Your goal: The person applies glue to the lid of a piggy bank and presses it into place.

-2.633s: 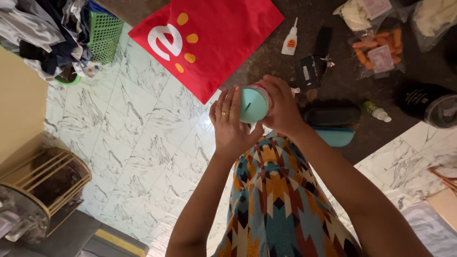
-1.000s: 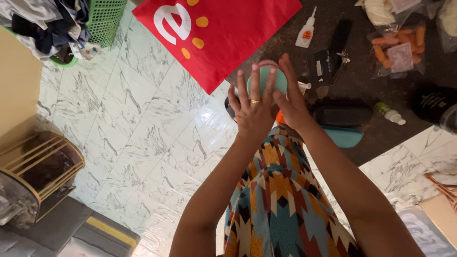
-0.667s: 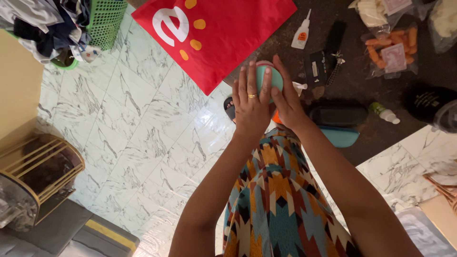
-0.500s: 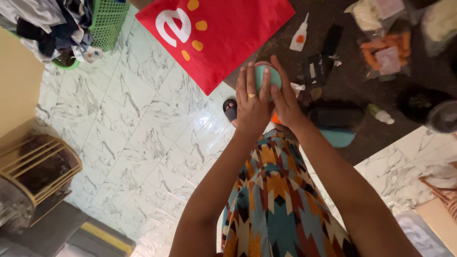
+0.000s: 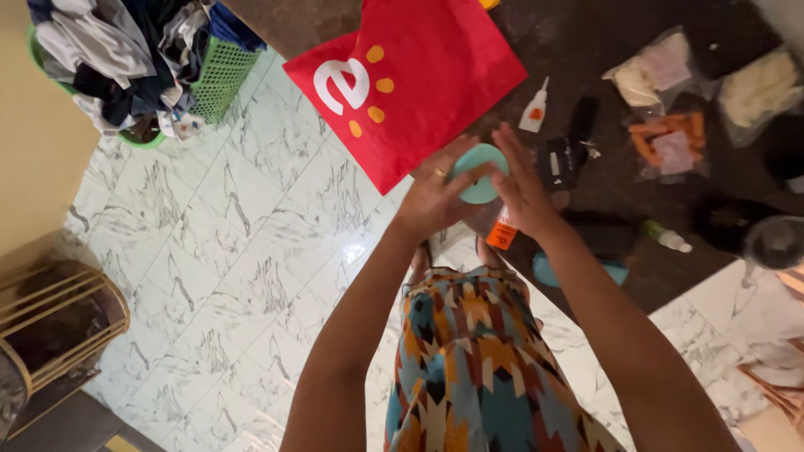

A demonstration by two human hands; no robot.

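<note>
I stand over a dark mat (image 5: 603, 50) and hold a clear jar (image 5: 501, 228) with a teal lid (image 5: 481, 172) and an orange label between both hands. My left hand (image 5: 435, 197), with a ring on one finger, grips the lid from the left. From the right side, my right hand (image 5: 521, 186) presses flat against the jar and lid with its fingers stretched out. My patterned dress (image 5: 477, 360) hangs below the jar.
A red bag (image 5: 410, 79) with white and yellow marks lies on the mat. A small glue bottle (image 5: 533, 109), dark items, clear bags of supplies (image 5: 670, 125) and a teal object (image 5: 544, 269) lie nearby. A green laundry basket (image 5: 213, 75) stands at top left, a wooden rack (image 5: 59, 326) at bottom left.
Both hands stayed on the jar, shifting around the lid as if turning it. The camera view drifted slightly, and the right hand's fingers have spread flatter.
</note>
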